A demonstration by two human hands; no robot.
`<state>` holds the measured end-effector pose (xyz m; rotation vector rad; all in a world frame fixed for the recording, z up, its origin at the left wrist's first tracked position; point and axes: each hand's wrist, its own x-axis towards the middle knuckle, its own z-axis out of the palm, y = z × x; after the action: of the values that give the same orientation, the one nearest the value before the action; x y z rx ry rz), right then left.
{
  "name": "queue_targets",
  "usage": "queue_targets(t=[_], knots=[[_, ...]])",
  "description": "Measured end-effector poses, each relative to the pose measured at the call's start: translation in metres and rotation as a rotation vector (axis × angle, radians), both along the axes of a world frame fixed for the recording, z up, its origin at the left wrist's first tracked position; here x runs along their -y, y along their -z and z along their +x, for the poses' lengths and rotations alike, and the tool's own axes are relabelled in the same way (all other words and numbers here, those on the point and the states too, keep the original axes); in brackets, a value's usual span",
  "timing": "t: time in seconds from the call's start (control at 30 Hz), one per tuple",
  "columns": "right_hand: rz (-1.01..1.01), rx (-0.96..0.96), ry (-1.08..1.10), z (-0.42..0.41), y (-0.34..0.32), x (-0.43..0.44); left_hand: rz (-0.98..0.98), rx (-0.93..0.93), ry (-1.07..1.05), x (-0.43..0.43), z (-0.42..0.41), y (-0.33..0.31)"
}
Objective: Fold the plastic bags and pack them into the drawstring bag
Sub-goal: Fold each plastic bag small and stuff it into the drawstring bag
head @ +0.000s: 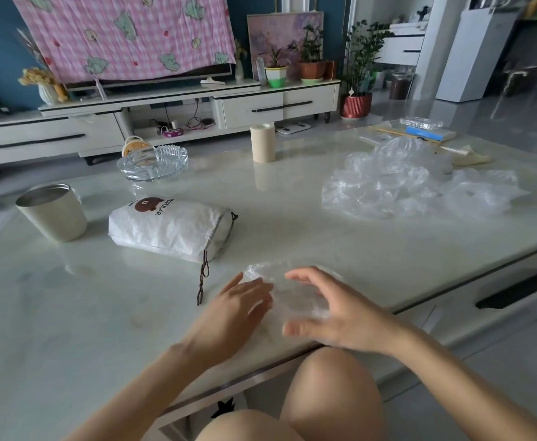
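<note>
A small clear plastic bag [296,297] lies flat on the pale table near its front edge. My left hand [245,305] rests on the bag's left part with fingers spread and flat. My right hand [331,310] curves over its right part, thumb and fingers apart, touching the plastic. The white drawstring bag [168,227] with a brown bear print lies on its side to the left and behind my hands; its mouth faces right and its brown cord [203,281] trails toward my left hand. A heap of crumpled clear plastic bags [413,183] sits at the far right.
A metal cup [52,213] stands at the left. Behind the drawstring bag are a glass ashtray [152,162] and a beige paper roll [262,142]. Boxes and packets [420,130] lie at the far right corner. The table edge [471,275] runs diagonally on the right, with my knees below it.
</note>
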<state>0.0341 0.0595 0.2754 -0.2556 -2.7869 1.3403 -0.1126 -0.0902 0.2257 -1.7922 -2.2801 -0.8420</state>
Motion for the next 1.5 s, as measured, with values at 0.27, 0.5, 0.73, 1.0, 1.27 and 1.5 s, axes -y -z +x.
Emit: queue_targets(t=[0.27,0.5,0.73,1.0,1.27,1.5], knots=[[-0.031,-0.379,0.349,-0.007,-0.005,-0.005,0.247,0.325,-0.296,-0.018,-0.012,-0.058],[-0.055,-0.138,0.528,-0.034,0.001,-0.028,-0.181,0.208,-0.503,-0.016,-0.042,-0.070],[0.715,-0.397,0.507,-0.041,0.018,-0.022,0.160,-0.083,-0.347,-0.028,-0.004,-0.042],[0.711,0.083,0.132,-0.065,0.047,-0.015,-0.414,0.029,-0.312,-0.047,-0.009,0.000],[0.733,0.188,0.152,-0.034,0.048,-0.042,-0.453,-0.035,-0.328,-0.035,-0.005,0.003],[0.570,0.063,0.190,-0.030,0.043,-0.038,-0.249,0.065,-0.258,-0.031,-0.003,0.003]])
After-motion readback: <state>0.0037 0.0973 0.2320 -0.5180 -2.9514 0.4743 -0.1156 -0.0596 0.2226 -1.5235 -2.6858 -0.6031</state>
